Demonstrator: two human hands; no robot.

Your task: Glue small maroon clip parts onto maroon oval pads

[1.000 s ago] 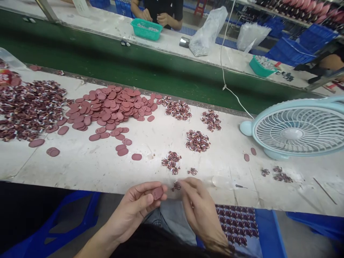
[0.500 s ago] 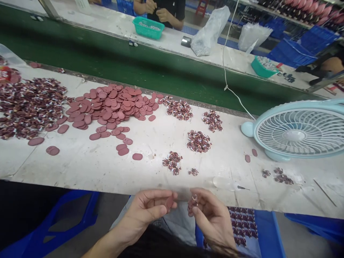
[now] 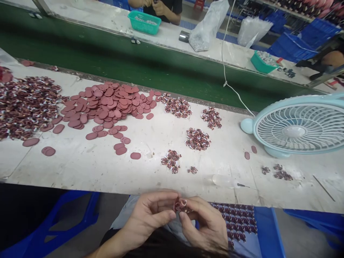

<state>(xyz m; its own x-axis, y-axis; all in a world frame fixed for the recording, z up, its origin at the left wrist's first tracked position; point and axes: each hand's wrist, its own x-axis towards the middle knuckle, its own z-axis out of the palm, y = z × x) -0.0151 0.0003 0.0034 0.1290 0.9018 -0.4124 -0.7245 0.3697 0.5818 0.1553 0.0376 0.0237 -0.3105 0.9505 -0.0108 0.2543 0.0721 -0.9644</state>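
No text, label, brand, number or sign can be read here

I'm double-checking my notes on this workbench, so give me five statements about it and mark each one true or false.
1. The left hand and right hand meet at a small brown piece. True.
2. The pale blue fan stands at the left end of the table. False: it is toward the right.
3. The reddish oval discs form one neat stack. False: they lie in a loose heap, with others scattered nearby.
4. A blue tray holds brown pieces in rows. True.
5. The green baskets on the far bench are empty. False: they hold small pale pieces.
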